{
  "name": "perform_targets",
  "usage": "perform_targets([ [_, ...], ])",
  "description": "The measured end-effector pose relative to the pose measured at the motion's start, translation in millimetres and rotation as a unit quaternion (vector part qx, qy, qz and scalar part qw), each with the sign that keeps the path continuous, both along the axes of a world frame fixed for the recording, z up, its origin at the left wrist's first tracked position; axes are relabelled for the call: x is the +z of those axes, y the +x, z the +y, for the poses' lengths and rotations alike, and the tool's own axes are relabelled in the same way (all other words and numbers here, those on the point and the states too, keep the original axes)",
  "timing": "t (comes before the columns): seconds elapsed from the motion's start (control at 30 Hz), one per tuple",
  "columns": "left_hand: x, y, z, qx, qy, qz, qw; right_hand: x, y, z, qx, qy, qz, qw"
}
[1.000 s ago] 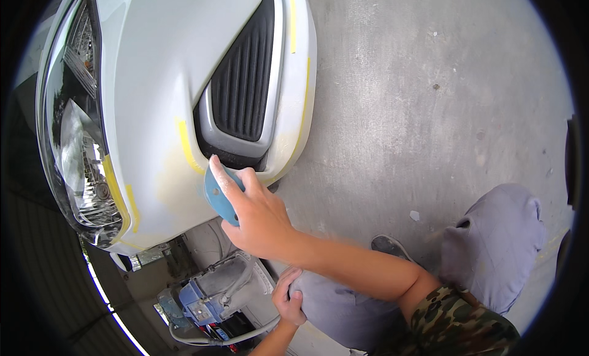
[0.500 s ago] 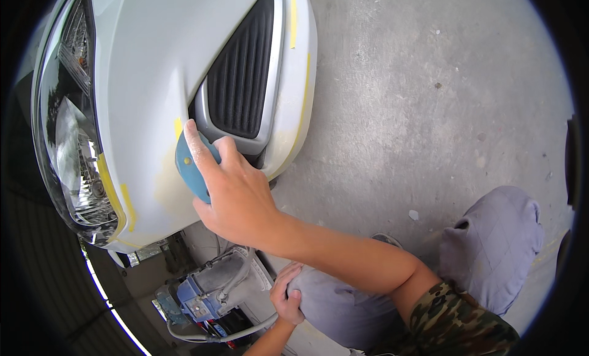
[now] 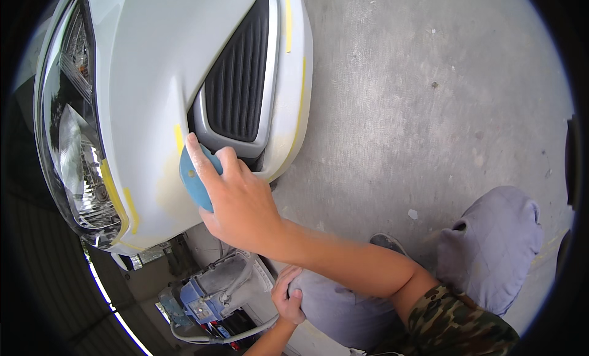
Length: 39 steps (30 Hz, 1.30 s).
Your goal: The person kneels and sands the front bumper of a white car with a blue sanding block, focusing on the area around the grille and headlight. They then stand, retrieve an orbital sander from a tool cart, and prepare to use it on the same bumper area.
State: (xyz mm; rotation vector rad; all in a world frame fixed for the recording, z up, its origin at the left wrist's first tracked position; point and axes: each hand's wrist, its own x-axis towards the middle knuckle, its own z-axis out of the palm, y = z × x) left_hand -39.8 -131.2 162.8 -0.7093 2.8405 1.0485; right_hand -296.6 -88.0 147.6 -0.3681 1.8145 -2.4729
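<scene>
My right hand (image 3: 242, 199) is closed round a blue rounded sanding pad (image 3: 197, 179), with the index finger stretched along its top. The pad lies against the white car bumper (image 3: 144, 98), at the lower corner of the black grille insert (image 3: 239, 89). Its underside is hidden. Pale dust coats the index finger. Around the pad the bumper shows a yellowish dull patch (image 3: 170, 193). My left hand (image 3: 288, 294) holds no object and rests on my grey-trousered knee (image 3: 334, 304), thumb apart from the fingers.
Strips of yellow tape (image 3: 178, 138) mark the bumper, some beside the headlight (image 3: 80, 153). A dusty blue-grey machine (image 3: 205, 301) with a hose (image 3: 245, 334) stands at lower left. Grey concrete floor (image 3: 392, 98) spreads to the right.
My right hand and the pad have moved slightly down and right along the bumper. The view has shifted a little; my left hand remains on the knee.
</scene>
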Motion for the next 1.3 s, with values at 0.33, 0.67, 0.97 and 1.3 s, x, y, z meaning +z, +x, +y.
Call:
perform_targets([
  [0.33, 0.8, -0.6, 1.7, -0.018, -0.006, -0.004, 1.000, -1.4, -2.2, 1.6, -0.057, 0.033, 0.029, 0.997],
  [0.67, 0.8, 3.7, 0.6, -0.020, -0.008, -0.004, 1.000, -10.6, 16.1, -8.4, -0.050, 0.010, 0.026, 0.998],
  [0.97, -0.4, 5.6, -2.6, -0.022, 0.014, 0.015, 1.000, -20.6, 30.6, -17.6, -0.037, -0.005, 0.013, 0.999],
  [1.3, 39.3, -91.1, -32.4, -0.236, -0.278, 0.118, 0.924, -82.2, 65.2, -25.4, 0.161, 0.130, -0.112, 0.972],
])
